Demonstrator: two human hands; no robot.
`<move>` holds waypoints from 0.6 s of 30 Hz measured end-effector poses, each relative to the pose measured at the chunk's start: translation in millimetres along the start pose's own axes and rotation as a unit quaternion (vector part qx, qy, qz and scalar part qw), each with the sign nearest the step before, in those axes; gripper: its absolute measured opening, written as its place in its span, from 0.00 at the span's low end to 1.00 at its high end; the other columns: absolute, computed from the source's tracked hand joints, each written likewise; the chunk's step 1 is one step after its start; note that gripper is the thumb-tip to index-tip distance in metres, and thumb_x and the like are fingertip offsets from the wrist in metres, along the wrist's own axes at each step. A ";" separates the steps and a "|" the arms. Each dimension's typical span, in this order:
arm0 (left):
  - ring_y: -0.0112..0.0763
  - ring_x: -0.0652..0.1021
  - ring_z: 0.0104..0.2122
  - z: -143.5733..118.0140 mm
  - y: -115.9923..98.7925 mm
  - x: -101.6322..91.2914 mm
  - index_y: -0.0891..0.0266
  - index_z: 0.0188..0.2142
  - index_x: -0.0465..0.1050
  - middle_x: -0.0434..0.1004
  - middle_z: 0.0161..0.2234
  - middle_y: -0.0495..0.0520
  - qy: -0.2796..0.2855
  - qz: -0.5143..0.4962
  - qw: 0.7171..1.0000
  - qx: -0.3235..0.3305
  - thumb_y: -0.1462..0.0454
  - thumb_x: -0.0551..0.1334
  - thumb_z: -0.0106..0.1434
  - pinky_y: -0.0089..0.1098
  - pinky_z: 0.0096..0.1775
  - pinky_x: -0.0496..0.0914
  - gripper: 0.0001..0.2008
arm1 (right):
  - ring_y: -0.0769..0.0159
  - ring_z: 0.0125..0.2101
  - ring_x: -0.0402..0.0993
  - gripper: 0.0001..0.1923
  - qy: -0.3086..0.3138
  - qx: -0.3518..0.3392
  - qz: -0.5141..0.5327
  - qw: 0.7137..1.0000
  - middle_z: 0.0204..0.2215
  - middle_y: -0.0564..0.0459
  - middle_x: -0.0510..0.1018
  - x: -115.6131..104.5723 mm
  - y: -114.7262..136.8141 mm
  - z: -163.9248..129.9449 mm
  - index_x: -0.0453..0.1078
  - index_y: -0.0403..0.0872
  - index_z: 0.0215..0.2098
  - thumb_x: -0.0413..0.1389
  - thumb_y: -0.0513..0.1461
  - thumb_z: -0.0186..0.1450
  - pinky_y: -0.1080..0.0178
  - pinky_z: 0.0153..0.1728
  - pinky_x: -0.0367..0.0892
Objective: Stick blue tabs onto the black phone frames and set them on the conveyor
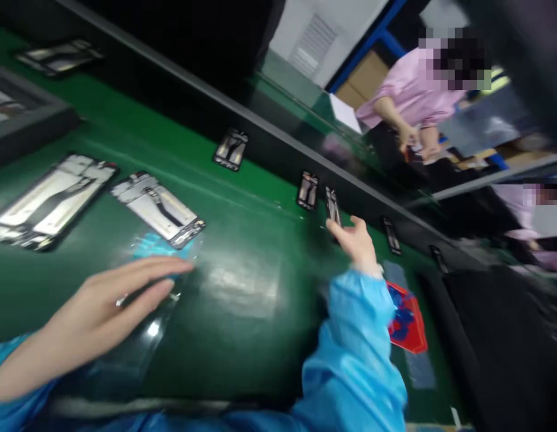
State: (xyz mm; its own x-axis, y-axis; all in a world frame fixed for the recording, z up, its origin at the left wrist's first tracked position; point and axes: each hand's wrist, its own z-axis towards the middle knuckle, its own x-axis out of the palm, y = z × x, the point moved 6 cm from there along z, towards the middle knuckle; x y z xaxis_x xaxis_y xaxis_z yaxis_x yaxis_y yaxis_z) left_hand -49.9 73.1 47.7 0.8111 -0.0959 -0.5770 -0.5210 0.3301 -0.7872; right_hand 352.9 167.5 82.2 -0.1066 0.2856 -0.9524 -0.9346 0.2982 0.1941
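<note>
In the head view, my left hand [111, 300] lies flat with its fingers stretched out and clasping nothing, the fingertips [179, 267] resting on a clear, glossy plastic film sheet [147, 327] that lies on the green conveyor belt [242, 288]. At one o'clock from those fingertips, just beside them, lies a silver rectangular phone frame with a dark end [159, 209], and at nine o'clock from that frame is a second, larger silver phone frame [48, 201]. My right hand [357, 240], in a blue sleeve [354, 360], reaches out toward two o'clock and pinches a small dark phone part [333, 207] between thumb and fingers. At nine o'clock of that part, close by, another small dark part [307, 191] lies on the belt. At four o'clock from my right hand lies a red and blue packet [406, 324]. A person in a pink top [411, 90] stands beyond the belt at one o'clock.
</note>
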 end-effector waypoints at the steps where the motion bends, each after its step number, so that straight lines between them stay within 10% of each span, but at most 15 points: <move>1: 0.36 0.79 0.44 3.6 1.5 -13.7 0.50 0.44 0.75 0.80 0.44 0.41 -0.008 0.007 0.999 -0.030 0.56 0.55 0.64 0.36 0.48 0.72 0.13 | 0.62 0.28 0.73 0.44 0.034 -0.008 0.007 0.999 0.31 0.41 0.76 2.6 10.8 -33.7 0.63 0.28 0.53 0.53 0.59 0.56 0.62 0.28 0.66; 5: 0.35 0.77 0.45 8.5 22.9 -52.4 0.60 0.47 0.74 0.79 0.46 0.48 0.016 0.063 0.991 -0.121 0.54 0.53 0.66 0.37 0.51 0.69 0.19 | 0.54 0.41 0.73 0.41 0.095 -0.116 0.014 0.989 0.42 0.40 0.73 13.9 61.0 -175.6 0.58 0.38 0.59 0.55 0.56 0.56 0.55 0.39 0.70; 8: 0.39 0.72 0.54 3.0 36.9 -47.9 0.62 0.52 0.71 0.73 0.54 0.52 0.127 0.099 0.987 -0.023 0.51 0.54 0.65 0.40 0.56 0.63 0.23 | 0.50 0.43 0.70 0.38 0.087 -0.135 -0.006 0.987 0.43 0.38 0.72 21.4 79.9 -236.2 0.58 0.39 0.58 0.53 0.57 0.59 0.53 0.38 0.70; 14: 0.45 0.54 0.65 -8.8 71.0 -27.8 0.60 0.64 0.56 0.56 0.65 0.56 0.253 0.174 0.949 0.068 0.46 0.61 0.58 0.42 0.62 0.53 0.38 | 0.50 0.49 0.65 0.31 0.032 -0.191 0.074 0.978 0.49 0.37 0.69 2.4 116.4 -240.4 0.57 0.42 0.58 0.52 0.52 0.64 0.49 0.47 0.66; 18: 0.42 0.59 0.63 -3.3 77.4 -27.2 0.59 0.57 0.66 0.66 0.60 0.55 0.222 0.167 0.956 0.091 0.49 0.59 0.61 0.41 0.60 0.56 0.28 | 0.58 0.46 0.68 0.20 0.091 -0.302 0.189 0.930 0.44 0.44 0.74 -1.0 175.6 -232.9 0.60 0.45 0.56 0.51 0.42 0.67 0.54 0.48 0.66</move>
State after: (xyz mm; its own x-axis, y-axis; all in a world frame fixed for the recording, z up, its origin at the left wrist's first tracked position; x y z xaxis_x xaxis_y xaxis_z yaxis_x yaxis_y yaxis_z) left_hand -113.2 98.2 1.8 0.3935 -0.3334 -0.8567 -0.6425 0.5668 -0.5157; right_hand 109.7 7.5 62.4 -0.4714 0.0908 -0.8772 -0.8328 -0.3732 0.4089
